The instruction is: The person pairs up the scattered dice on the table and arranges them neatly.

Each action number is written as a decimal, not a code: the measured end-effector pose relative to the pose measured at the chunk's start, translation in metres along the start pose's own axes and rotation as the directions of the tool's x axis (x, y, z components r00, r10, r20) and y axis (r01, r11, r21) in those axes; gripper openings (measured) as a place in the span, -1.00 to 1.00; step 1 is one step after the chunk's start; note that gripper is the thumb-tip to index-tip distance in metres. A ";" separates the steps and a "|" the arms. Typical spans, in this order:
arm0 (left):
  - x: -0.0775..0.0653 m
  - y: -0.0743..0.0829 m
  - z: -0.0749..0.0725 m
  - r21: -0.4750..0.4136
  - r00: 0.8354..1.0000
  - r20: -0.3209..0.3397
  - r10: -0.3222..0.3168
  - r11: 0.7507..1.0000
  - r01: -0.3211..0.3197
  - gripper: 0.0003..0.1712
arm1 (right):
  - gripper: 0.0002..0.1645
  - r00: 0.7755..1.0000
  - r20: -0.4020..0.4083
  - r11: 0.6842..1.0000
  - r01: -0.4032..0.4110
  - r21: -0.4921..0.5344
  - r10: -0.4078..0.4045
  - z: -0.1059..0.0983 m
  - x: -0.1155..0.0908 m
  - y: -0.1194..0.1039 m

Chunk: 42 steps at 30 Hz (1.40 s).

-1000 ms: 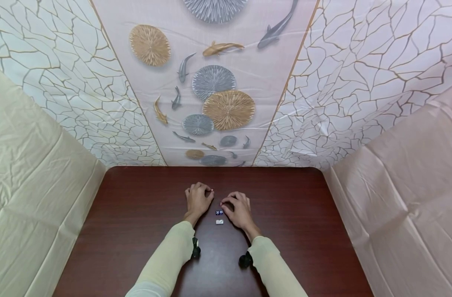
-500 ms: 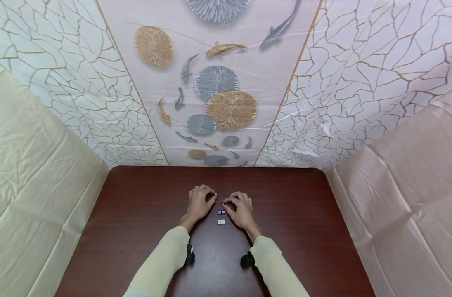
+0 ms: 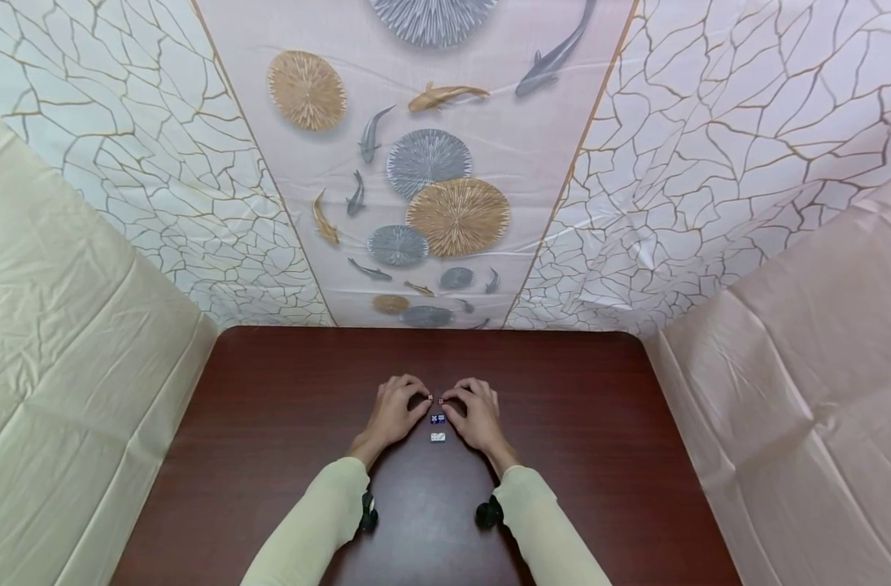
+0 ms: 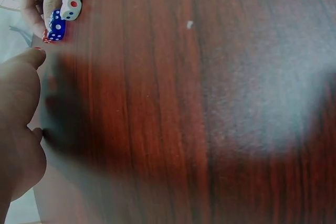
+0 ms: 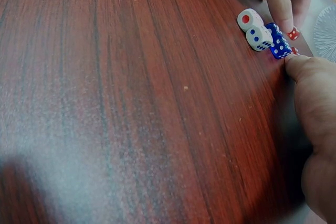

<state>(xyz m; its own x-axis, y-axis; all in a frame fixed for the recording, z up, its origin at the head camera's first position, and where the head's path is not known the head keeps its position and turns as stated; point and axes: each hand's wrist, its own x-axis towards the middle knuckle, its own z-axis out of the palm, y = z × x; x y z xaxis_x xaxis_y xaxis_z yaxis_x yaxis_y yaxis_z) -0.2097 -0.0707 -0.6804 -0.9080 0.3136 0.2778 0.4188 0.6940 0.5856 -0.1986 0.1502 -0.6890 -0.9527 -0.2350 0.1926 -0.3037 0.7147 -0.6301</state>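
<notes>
My left hand [image 3: 395,411] pinches a small red die [image 3: 430,397] between thumb and index finger, close over the table. Just across from it, my right hand [image 3: 478,413] grips a second red die [image 3: 441,401] with thumb and fingertips. A narrow gap separates the two red dice in the head view. Nearer the person lie two blue dice [image 3: 438,419] side by side, then two white dice [image 3: 438,437] in a matching row. In the right wrist view the left hand's red die [image 5: 293,33] shows beside the blue dice [image 5: 279,43]; the other is mostly covered by my right thumb.
All this rests on a dark red-brown wooden table [image 3: 299,382] with rounded far corners. A patterned curtain [image 3: 416,244] with fish hangs behind it, and plain beige cloths [image 3: 804,391] stand along both sides. Black wrist cameras [image 3: 489,513] sit at the sleeves.
My left hand has come right and toward the person with its red die, bringing it next to the other red die. The right hand has stayed nearly in place. The view has shifted slightly.
</notes>
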 end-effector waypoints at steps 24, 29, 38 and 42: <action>-0.007 0.003 0.007 0.004 1.000 0.007 -0.012 1.000 0.012 -0.87 | -0.81 1.000 -0.002 1.000 0.005 -0.003 -0.005 0.000 -0.001 -0.001; -0.007 0.004 0.006 -0.016 1.000 0.024 -0.019 1.000 0.020 -0.85 | -0.81 1.000 -0.003 1.000 0.005 0.000 -0.005 0.000 -0.001 -0.001; -0.005 0.002 0.010 0.024 0.999 0.018 -0.026 0.999 0.026 -0.86 | -0.84 0.987 -0.116 0.994 0.107 -0.010 -0.108 0.006 -0.001 0.006; -0.005 0.003 0.008 0.004 0.999 0.033 -0.031 1.000 0.031 -0.84 | -0.84 0.982 -0.140 0.992 0.128 0.003 -0.127 0.009 -0.001 0.011</action>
<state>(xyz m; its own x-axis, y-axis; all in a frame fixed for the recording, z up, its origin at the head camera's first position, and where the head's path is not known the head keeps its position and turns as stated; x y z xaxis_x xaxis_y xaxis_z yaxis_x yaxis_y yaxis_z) -0.2037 -0.0653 -0.6863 -0.9203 0.3132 0.2345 0.3908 0.7060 0.5906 -0.2006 0.1527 -0.7033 -0.8986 -0.2288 0.3744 -0.4233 0.6765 -0.6025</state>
